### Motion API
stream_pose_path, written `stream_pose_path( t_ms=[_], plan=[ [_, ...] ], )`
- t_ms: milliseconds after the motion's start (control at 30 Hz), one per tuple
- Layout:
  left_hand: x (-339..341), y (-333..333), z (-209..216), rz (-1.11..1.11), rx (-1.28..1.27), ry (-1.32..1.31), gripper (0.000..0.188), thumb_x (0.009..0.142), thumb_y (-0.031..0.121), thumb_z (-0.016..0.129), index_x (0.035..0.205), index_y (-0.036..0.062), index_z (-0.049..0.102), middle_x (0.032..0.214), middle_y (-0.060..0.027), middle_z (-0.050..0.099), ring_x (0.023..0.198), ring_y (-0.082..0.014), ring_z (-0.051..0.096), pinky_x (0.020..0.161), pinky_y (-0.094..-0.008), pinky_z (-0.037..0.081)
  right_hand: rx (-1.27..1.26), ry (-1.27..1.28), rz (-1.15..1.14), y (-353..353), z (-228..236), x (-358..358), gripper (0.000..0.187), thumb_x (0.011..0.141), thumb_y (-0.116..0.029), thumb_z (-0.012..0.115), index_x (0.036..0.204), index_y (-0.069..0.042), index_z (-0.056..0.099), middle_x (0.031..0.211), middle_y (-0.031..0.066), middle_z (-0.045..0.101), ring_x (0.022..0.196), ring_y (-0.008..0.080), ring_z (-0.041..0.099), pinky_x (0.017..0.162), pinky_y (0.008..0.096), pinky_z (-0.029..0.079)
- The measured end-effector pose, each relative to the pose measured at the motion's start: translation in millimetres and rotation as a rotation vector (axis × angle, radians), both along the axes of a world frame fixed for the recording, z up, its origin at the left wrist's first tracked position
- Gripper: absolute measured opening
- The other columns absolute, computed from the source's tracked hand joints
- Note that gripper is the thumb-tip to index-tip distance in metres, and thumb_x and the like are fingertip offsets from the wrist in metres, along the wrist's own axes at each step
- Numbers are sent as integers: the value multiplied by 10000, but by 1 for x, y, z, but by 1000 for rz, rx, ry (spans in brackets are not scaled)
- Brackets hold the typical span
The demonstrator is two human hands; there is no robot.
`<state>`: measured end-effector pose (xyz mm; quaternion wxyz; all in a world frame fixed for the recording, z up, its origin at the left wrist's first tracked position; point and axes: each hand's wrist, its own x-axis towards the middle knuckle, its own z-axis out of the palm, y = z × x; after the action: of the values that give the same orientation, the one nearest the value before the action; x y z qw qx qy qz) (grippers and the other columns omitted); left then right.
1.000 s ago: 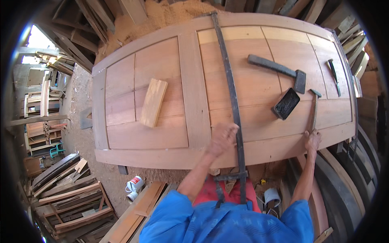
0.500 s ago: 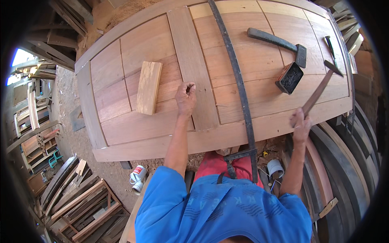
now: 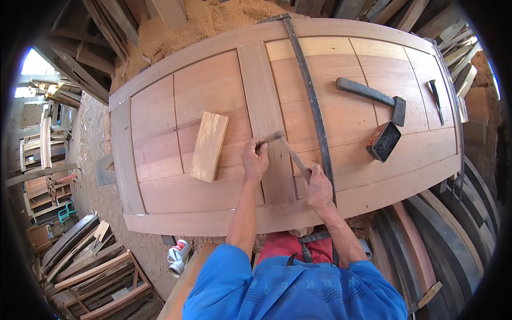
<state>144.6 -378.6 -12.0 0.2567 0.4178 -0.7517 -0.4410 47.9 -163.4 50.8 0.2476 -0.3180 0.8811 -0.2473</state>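
Note:
My right hand [image 3: 319, 188] is closed round the wooden handle of a claw hammer [image 3: 295, 156]. Its head hangs over the middle crosspiece of a panelled wooden door [image 3: 266, 186], beside the fingers of my left hand [image 3: 255, 161]. Those left fingers are pinched together above the door; whatever sits in them is too small to make out. A pale wood block [image 3: 209, 146] lies on the panel to the left of that hand. Right of the long metal clamp [image 3: 311, 90] rest a heavy hammer [image 3: 368, 92] and a small open box [image 3: 383, 142] of dark nails.
A slim dark metal tool [image 3: 436, 102] lies near the door's right end. Curved timber pieces [image 3: 421, 234] are stacked at the lower right, wooden frames [image 3: 114, 288] at the lower left. White cans [image 3: 179, 255] stand under the near edge. Sawdust [image 3: 213, 24] covers the floor behind.
My right hand has brought the claw hammer leftward from the door's right side to beside my left fingers. My left hand stays pinched. The whole view has shifted slightly.

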Motion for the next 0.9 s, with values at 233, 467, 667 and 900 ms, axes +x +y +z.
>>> stream_pose_path(
  t_ms=[233, 467, 667, 900],
  plan=[
    [-9, -5, -8, 18, -94, 83, 76, 959, 66, 691, 1025, 28, 685, 838, -45, 665, 749, -135, 596, 722, -306, 509, 139, -14, 20, -6, -18, 0, 337, 879, -102, 687, 1135, 1, 493, 1048, 271, 655, 938, 499, 657, 796, 561, 532],
    [-64, -68, 17, -12, -224, -37, 97, 917, 113, 737, 969, 32, 724, 858, -172, 704, 761, -321, 660, 716, -434, 527, 111, -122, -249, 19, 45, -44, 323, 922, -154, 639, 1163, 29, 525, 986, 294, 670, 886, 499, 673, 762, 555, 522],
    [-165, -165, 4, -11, -233, -113, 94, 915, 162, 753, 929, 72, 773, 791, -143, 725, 692, -286, 677, 669, -429, 520, -50, 60, -367, 51, 56, -108, 463, 1020, -187, 562, 1400, 60, 470, 1078, 283, 667, 951, 502, 659, 853, 539, 502],
    [-207, -197, -24, 27, -383, -326, 83, 924, 276, 758, 962, 213, 797, 978, 12, 777, 974, -240, 640, 889, -460, 435, -562, -235, -456, -19, 92, -107, 551, 1067, -218, 515, 1541, 37, 396, 934, 54, 617, 744, 134, 577, 656, 302, 478]
  ],
)
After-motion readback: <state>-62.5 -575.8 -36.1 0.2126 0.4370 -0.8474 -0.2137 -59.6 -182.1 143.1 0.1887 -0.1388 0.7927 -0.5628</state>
